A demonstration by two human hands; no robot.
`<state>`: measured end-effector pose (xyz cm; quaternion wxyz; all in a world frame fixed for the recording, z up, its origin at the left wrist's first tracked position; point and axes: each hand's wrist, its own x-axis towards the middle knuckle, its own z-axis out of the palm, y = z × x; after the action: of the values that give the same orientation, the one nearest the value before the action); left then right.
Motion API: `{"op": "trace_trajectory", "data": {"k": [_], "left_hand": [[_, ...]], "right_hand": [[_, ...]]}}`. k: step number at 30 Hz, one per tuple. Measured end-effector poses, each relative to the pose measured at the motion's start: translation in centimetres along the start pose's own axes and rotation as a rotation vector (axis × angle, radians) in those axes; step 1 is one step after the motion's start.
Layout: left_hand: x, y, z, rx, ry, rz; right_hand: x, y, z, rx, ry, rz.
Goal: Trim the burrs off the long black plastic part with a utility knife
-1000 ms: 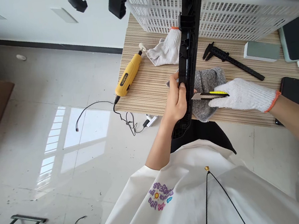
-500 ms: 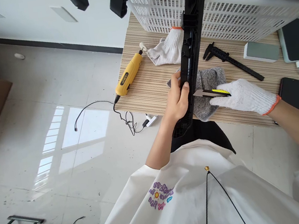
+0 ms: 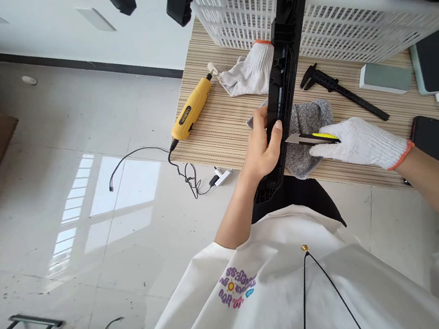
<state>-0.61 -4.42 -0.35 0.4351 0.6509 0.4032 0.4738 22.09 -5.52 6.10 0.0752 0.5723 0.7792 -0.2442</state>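
Observation:
A long black plastic part (image 3: 283, 68) stands on edge across the striped wooden table (image 3: 222, 126), its near end over my lap. My left hand (image 3: 262, 150), bare, grips its lower section. My right hand (image 3: 359, 142), in a white knit glove, holds a yellow-and-black utility knife (image 3: 314, 138). The knife's blade tip rests against the part's right edge, just right of my left fingers. A grey cloth (image 3: 307, 130) lies under the part and the knife.
A yellow rotary tool (image 3: 191, 109) with a black cord lies at the table's left edge. A spare white glove (image 3: 247, 73), a black caliper (image 3: 340, 90), a white slotted basket (image 3: 329, 18), a grey-green block (image 3: 385, 77) and two dark phones (image 3: 431, 61) sit further back.
The knife blade has slid a little along the part's edge, and my view has shifted slightly. Both hands keep their grip.

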Motion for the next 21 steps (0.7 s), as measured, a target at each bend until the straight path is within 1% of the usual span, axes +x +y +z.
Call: {"op": "trace_trajectory", "data": {"k": [8,14,17,21], "left_hand": [[-0.2,-0.3,0.0,0.008,-0.025,0.034],[-0.2,-0.2,-0.1,0.006,-0.028,0.026],[-0.1,-0.1,0.0,-0.007,-0.02,0.011],[0.0,0.0,0.1,-0.024,-0.017,-0.007]], "right_hand": [[1.0,0.4,-0.9,-0.011,-0.096,-0.115],[1.4,-0.5,-1.8,-0.098,-0.21,-0.141],[1.3,-0.6,-2.0,-0.057,-0.211,-0.144],[1.0,-0.1,-1.7,0.061,-0.152,-0.162]]}}
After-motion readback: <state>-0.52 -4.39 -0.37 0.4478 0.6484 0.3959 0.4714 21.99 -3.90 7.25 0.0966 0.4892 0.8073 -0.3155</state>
